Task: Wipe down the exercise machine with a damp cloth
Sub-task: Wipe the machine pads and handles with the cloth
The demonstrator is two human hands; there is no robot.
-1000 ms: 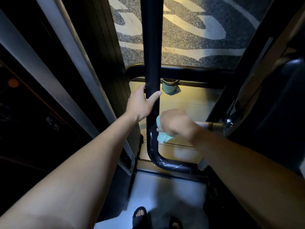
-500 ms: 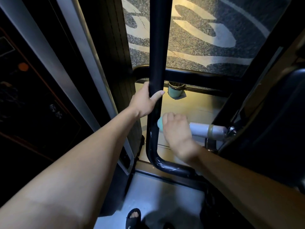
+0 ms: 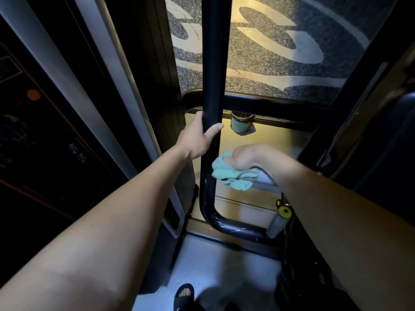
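A thick black upright tube (image 3: 216,63) of the exercise machine runs down the middle and bends right near the floor. My left hand (image 3: 198,139) grips this tube, thumb across its front. Just below and to the right, my right hand (image 3: 253,157) holds a bunched light-green cloth (image 3: 229,173) against a pale horizontal bar (image 3: 266,177), close beside the black tube. Most of that bar is hidden by my hand and forearm.
A black crossbar (image 3: 269,105) sits behind the tube. A teal bucket (image 3: 241,123) stands on the pale floor beyond. A yellow knob (image 3: 284,211) and grey cylinder (image 3: 277,225) sit low right. A grey slanted frame rail (image 3: 107,122) is at left, a dark padded part (image 3: 386,153) at right. My sandalled foot (image 3: 184,296) is at the bottom.
My right hand has turned on the pale bar, and more of the green cloth now hangs out below it. My left hand still grips the same spot on the black tube.
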